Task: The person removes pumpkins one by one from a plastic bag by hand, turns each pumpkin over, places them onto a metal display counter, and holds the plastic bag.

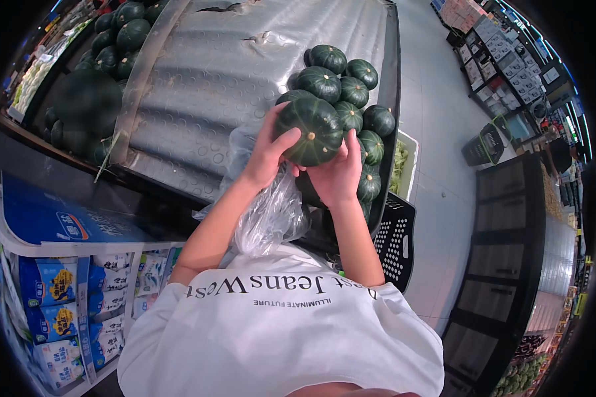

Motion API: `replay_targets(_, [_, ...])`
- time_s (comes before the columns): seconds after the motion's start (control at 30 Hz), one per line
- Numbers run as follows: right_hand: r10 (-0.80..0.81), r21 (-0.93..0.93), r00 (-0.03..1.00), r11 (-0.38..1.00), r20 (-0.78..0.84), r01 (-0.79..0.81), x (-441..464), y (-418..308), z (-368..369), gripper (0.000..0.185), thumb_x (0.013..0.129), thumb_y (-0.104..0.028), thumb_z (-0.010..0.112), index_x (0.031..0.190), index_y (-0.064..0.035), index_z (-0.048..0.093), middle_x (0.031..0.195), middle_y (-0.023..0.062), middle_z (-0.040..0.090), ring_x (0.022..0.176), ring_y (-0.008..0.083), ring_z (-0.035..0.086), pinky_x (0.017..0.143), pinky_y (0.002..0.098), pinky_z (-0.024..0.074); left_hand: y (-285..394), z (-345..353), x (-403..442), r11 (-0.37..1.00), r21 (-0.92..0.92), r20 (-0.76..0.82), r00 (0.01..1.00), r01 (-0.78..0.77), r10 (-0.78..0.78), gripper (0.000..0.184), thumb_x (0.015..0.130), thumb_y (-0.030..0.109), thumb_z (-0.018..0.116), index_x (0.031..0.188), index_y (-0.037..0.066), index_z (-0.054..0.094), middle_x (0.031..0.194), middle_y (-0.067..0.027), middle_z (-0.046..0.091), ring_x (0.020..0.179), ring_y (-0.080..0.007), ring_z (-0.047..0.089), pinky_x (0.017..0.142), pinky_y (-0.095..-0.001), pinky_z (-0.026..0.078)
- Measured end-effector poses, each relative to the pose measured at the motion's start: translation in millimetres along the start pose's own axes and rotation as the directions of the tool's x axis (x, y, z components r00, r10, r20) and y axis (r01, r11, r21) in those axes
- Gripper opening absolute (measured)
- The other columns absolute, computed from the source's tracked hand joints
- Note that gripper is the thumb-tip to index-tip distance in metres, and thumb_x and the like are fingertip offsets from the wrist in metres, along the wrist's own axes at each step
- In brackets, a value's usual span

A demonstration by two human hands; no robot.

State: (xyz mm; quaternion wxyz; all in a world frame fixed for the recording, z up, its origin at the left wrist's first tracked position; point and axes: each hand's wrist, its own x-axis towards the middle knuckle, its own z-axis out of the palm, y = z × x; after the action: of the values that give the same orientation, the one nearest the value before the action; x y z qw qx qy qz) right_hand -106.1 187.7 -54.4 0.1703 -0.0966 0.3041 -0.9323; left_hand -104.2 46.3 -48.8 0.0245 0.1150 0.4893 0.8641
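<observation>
Between both hands I hold a round dark green squash point(309, 131) with pale stripes and a stem stub facing me. My left hand point(266, 151) wraps its left side, the thumb lying over the front. Supporting it from below and the right is my right hand point(338, 171), fingers partly hidden behind it. More green squashes point(320, 83) are piled on the grey ridged display mat point(198, 126), just beyond and to the right of my hands. A clear plastic bag point(271, 215) hangs crumpled below my forearms, against my white shirt.
Larger dark squashes point(132, 34) fill a bin at the far left. Packaged goods point(56, 294) stand on a shelf at the lower left. A black perforated crate point(397, 231) and a white crate of greens point(404, 162) sit right of the display. A shopping basket point(485, 144) stands across the aisle.
</observation>
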Motion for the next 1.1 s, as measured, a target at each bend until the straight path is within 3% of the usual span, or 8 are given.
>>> replay_targets(0.07, [0.044, 0.011, 0.999, 0.999, -0.017, -0.044, 2.6, -7.0, -0.1, 0.056, 0.098, -0.052, 0.027, 0.126, -0.0071, 0.044, 0.114, 0.012, 0.056, 0.091, 0.0246, 0.058, 0.065, 0.0394, 0.0485, 1.0, -3.1, 3.3, 1.0, -0.012, 0.03, 0.999, 0.022, -0.021, 0.057, 0.088, 0.023, 0.061, 0.135, 0.01, 0.032, 0.105, -0.0116, 0.057, 0.065, -0.0186, 0.064, 0.04, -0.0265, 0.05])
replay_targets(0.17, [-0.048, -0.244, 0.999, 0.968, 0.018, 0.051, 8.2, -19.9, 7.5, 0.059, 0.098, -0.053, 0.026, 0.13, -0.0066, 0.042, 0.119, 0.0122, 0.055, 0.1, 0.0252, 0.058, 0.075, 0.0411, 0.0504, 10.5, -3.1, 11.5, 0.999, 0.026, 0.048, 0.999, 0.02, -0.021, 0.06, 0.086, 0.022, 0.063, 0.136, 0.009, 0.032, 0.11, -0.0113, 0.055, 0.076, -0.0183, 0.064, 0.044, -0.027, 0.052])
replay_targets(0.2, [-0.094, -0.282, 0.995, 0.956, -0.021, 0.084, 12.5, -21.3, 8.1, 0.061, 0.099, -0.053, 0.026, 0.136, -0.0062, 0.038, 0.126, 0.0121, 0.052, 0.109, 0.0255, 0.055, 0.087, 0.0408, 0.0495, 14.6, -2.6, 15.9, 0.999, 0.049, 0.053, 0.999, 0.012, -0.015, 0.061, 0.085, 0.021, 0.064, 0.136, 0.009, 0.032, 0.112, -0.0112, 0.054, 0.082, -0.0182, 0.063, 0.045, -0.0272, 0.052])
replay_targets(0.3, [-0.142, -0.223, 0.988, 0.967, -0.064, 0.125, 20.9, -20.3, 5.4, 0.062, 0.099, -0.053, 0.027, 0.14, -0.007, 0.035, 0.131, 0.0115, 0.048, 0.116, 0.0246, 0.052, 0.092, 0.0405, 0.0476, 17.9, -6.5, 30.2, 0.971, 0.193, 0.159, 0.981, -0.143, 0.113, 0.063, 0.083, 0.02, 0.066, 0.136, 0.006, 0.034, 0.119, -0.0109, 0.051, 0.096, -0.0171, 0.059, 0.048, -0.0263, 0.054])
replay_targets(0.4, [-0.16, -0.237, 0.983, 0.962, -0.092, 0.135, 23.7, -19.1, 5.6, 0.062, 0.099, -0.053, 0.028, 0.141, -0.0086, 0.032, 0.133, 0.0107, 0.047, 0.119, 0.0231, 0.051, 0.094, 0.0387, 0.0478, 6.7, -15.2, 38.3, 0.907, 0.298, 0.204, 0.948, -0.297, 0.243, 0.063, 0.081, 0.017, 0.069, 0.134, 0.004, 0.037, 0.124, -0.0103, 0.049, 0.108, -0.0181, 0.054, 0.068, -0.0295, 0.056])
replay_targets(0.5, [-0.167, -0.271, 0.979, 0.954, -0.12, 0.129, 23.5, -18.4, 6.5, 0.061, 0.099, -0.053, 0.028, 0.141, -0.0085, 0.033, 0.133, 0.0104, 0.047, 0.12, 0.0221, 0.051, 0.092, 0.0365, 0.0499, 4.9, -10.8, 33.9, 0.983, 0.144, 0.088, 0.991, -0.116, 0.104, 0.064, 0.08, 0.016, 0.07, 0.134, 0.005, 0.038, 0.128, -0.0101, 0.048, 0.116, -0.0198, 0.049, 0.092, -0.0334, 0.047])
replay_targets(0.6, [-0.176, -0.272, 0.98, 0.951, -0.097, 0.144, 27.2, -14.5, -2.0, 0.061, 0.099, -0.053, 0.027, 0.14, -0.0086, 0.034, 0.132, 0.0102, 0.048, 0.12, 0.022, 0.051, 0.091, 0.0372, 0.0504, -2.7, -11.3, 34.3, 0.958, 0.198, 0.092, 0.977, -0.209, 0.194, 0.065, 0.08, 0.016, 0.072, 0.134, 0.005, 0.039, 0.127, -0.0103, 0.048, 0.122, -0.0207, 0.045, 0.106, -0.0354, 0.032])
replay_targets(1.1, [-0.144, -0.318, 0.984, 0.943, -0.105, 0.104, 28.3, -14.0, -6.5, 0.059, 0.098, -0.051, 0.036, 0.141, -0.0102, 0.033, 0.132, 0.0106, 0.046, 0.117, 0.0219, 0.051, 0.094, 0.0368, 0.0456, -4.7, -19.7, 30.4, 0.947, 0.218, 0.222, 0.957, -0.236, 0.188, 0.08, 0.072, 0.0, 0.076, 0.136, 0.011, 0.029, 0.127, -0.0094, 0.043, 0.121, -0.0197, 0.044, 0.101, -0.0363, 0.039])
